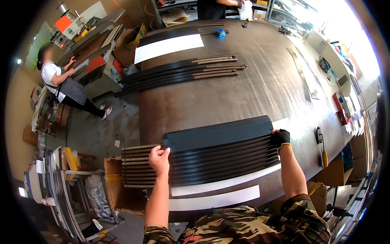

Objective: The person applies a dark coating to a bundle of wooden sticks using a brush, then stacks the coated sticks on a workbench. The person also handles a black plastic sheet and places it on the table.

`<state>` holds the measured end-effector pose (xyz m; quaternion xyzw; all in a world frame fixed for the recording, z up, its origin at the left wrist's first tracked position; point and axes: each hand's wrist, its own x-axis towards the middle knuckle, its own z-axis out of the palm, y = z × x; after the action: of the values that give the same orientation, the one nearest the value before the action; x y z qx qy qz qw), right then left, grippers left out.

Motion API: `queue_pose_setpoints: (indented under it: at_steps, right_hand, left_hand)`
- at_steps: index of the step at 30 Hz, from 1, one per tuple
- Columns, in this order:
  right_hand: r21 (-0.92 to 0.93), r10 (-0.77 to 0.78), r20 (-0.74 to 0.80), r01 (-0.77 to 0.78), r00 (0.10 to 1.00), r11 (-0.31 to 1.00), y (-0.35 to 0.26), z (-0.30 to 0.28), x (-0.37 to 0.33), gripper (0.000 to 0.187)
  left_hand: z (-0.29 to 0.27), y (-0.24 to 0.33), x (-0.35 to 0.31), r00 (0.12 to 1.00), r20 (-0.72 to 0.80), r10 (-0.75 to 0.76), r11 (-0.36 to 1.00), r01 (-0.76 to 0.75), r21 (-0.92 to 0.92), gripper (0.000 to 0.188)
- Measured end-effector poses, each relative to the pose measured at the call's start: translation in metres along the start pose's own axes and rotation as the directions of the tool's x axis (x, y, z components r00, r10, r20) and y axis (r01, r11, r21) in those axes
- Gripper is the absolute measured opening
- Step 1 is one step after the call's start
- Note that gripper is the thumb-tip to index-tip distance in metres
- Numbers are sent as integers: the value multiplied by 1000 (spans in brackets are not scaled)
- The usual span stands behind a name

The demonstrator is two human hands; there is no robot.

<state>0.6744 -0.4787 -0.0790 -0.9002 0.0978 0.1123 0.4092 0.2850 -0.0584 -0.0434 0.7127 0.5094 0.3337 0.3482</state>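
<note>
Black strips, white sheets on table

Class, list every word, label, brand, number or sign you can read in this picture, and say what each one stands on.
No text can be read anywhere in this picture.
Machine's control panel: any marks are too small to read.
Small blue object on the table: any print is too small to read.
Dark panel and near white strip: no writing shows.

A workshop interior, marked by a broad brown worktable, a machine with a control panel, and stocked metal shelving.
</note>
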Motion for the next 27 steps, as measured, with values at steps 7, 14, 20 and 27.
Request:
queue_pose_setpoints:
  at_steps: [7, 14, 20, 27]
  right_hand:
    - [49, -22, -8, 22, 1000, 999, 5, 4, 4, 15]
    - [18, -15, -31, 15, 999, 1000, 17, -1, 14, 15]
    - [-30, -48, -18, 47, 999, 998, 23, 0, 21, 14]
    - [60, -24, 7, 24, 1000, 998, 12, 5, 11, 14]
  left_hand:
    - [7, 0, -5, 999, -51, -9, 1000, 9, -12, 34]
    - [9, 9, -6, 998, -53, 34, 999, -32, 40, 33]
    - [11, -1, -7, 993, -63, 97, 994, -93, 60, 31]
    - [8, -5, -6, 996, -74, 56, 994, -48, 103, 29]
